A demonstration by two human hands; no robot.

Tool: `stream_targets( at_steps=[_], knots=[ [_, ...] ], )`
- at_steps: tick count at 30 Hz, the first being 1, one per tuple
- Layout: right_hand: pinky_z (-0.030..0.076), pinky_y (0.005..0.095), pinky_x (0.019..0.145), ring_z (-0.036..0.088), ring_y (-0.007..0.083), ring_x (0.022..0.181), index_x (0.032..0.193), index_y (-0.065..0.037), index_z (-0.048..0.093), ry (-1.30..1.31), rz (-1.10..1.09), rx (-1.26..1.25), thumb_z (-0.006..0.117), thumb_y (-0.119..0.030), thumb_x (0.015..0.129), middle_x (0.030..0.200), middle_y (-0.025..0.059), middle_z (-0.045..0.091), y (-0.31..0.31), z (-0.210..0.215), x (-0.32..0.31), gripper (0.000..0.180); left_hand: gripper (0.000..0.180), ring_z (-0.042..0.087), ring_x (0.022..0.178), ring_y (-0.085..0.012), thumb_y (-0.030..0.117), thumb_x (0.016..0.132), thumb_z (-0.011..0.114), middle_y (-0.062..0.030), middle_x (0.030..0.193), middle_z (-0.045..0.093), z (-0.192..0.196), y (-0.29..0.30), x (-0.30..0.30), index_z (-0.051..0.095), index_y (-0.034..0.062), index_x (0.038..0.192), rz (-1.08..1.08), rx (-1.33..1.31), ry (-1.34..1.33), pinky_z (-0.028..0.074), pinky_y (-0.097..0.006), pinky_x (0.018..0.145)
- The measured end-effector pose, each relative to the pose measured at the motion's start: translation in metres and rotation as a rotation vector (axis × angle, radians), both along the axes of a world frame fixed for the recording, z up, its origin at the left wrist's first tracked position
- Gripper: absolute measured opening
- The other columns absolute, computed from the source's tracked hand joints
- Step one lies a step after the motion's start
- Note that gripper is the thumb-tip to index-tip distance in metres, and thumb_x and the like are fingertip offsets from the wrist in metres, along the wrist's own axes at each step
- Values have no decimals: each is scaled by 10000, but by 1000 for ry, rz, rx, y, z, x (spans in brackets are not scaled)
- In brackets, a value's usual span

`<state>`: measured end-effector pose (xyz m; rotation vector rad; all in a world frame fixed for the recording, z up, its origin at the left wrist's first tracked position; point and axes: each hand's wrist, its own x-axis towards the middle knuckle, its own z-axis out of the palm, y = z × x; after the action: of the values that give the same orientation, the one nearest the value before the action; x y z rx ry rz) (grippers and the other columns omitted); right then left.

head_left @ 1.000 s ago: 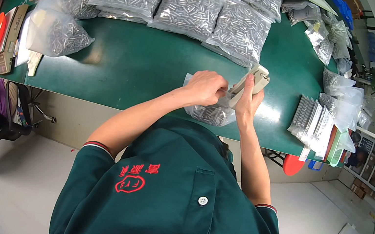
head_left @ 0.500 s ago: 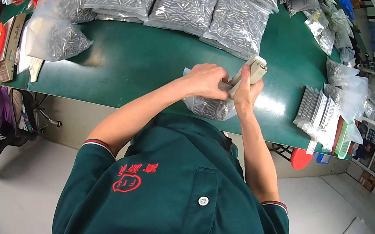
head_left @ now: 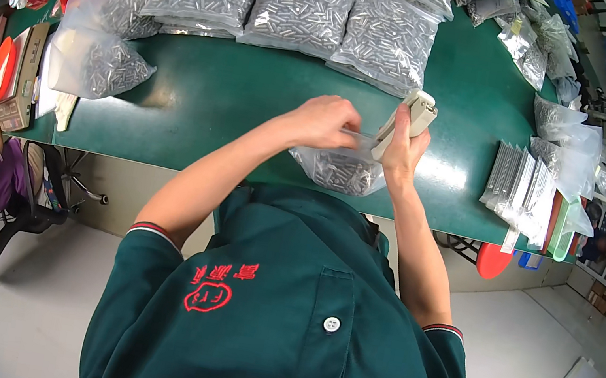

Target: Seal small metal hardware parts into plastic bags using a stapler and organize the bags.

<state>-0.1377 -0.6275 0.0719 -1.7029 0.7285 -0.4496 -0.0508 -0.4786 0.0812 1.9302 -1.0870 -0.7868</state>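
— Clear plastic bag (head_left: 338,169) of small metal pins, at the green table's (head_left: 213,102) near edge?
— Yes. Left hand (head_left: 324,122) pinches its top shut; right hand (head_left: 404,146) grips a beige stapler (head_left: 405,122) upright against it.
— Around them?
— Bigger pin-filled bags (head_left: 302,5) along the far edge.

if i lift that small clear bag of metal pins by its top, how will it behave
The small clear bag is thin film, so it would probably sag and hang floppy. It is packed with metal pins, so likely heavy for its size. The glossy film may slip, so both hands look wise.
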Motion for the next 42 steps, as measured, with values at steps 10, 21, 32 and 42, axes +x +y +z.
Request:
stream_targets(
  at_steps=[10, 21, 32, 42],
  knots=[
    [435, 323, 622, 541, 161, 680, 843, 21, 577, 49, 0, -1, 608, -322, 830, 728, 81, 590, 0, -1, 4, 345, 191, 597, 671, -210, 111, 763, 561, -127, 739, 649, -1, 41, 18, 673, -11, 858, -34, 43, 183, 453, -335, 630],
    [441, 304, 592, 547, 147, 662, 891, 12, 571, 68, 113, 114, 616, -347, 835, 736, 67, 590, 40, 15, 23, 366, 177, 618, 741, -317, 96, 749, 575, -190, 779, 647, 8, 39, 14, 671, -18, 844, 3, 90, 183, 467, -399, 672],
    [440, 305, 637, 534, 150, 726, 941, 21, 559, 47, 138, 162, 593, -355, 848, 808, 80, 587, 47, 6, 24, 389, 203, 616, 723, -310, 94, 780, 559, -186, 763, 647, 3, 40, 10, 619, -46, 915, 61, 60, 95, 457, -405, 665],
    [432, 314, 645, 521, 153, 721, 920, 40, 563, 41, 66, 169, 588, -363, 848, 794, 84, 582, 45, 1, 26, 410, 506, 624, 728, -313, 370, 641, 728, -183, 770, 649, 15, 35, 4, 632, -41, 921, 21, 64, 58, 473, -396, 663]
  ],
)
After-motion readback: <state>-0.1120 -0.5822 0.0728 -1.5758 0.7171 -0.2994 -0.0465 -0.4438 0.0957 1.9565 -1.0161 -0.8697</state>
